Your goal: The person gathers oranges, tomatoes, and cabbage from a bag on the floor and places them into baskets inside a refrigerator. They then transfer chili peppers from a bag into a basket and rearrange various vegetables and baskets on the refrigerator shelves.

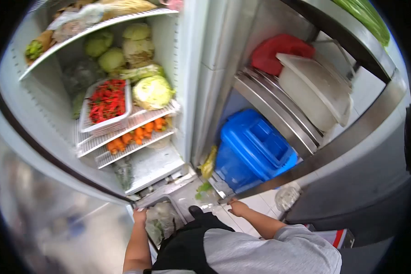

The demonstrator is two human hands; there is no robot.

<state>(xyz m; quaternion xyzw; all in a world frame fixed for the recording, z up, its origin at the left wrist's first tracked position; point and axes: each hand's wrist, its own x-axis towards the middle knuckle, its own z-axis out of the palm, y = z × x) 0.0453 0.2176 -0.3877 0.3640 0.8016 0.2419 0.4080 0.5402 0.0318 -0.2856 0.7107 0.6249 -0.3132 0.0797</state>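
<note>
My left hand (140,215) is closed on the edge of the open refrigerator door (109,194), low on the left. Beside it on the floor stands a grey crate (177,208) with bagged greens (160,221) inside. My right hand (237,208) hangs over the tiled floor with its fingers loosely apart and nothing visible in it. In the open refrigerator, a white basket of red chillies (107,101) sits on a wire shelf (139,119), next to a cut cabbage (153,92). Carrots (139,134) lie on the shelf below.
To the right, a steel rack (278,112) holds a lidded pale plastic bin (310,91) and a red bag (278,52). Under it stands a blue lidded tub (253,150). Leafy scraps (204,188) and a clear bag (287,198) lie on the floor.
</note>
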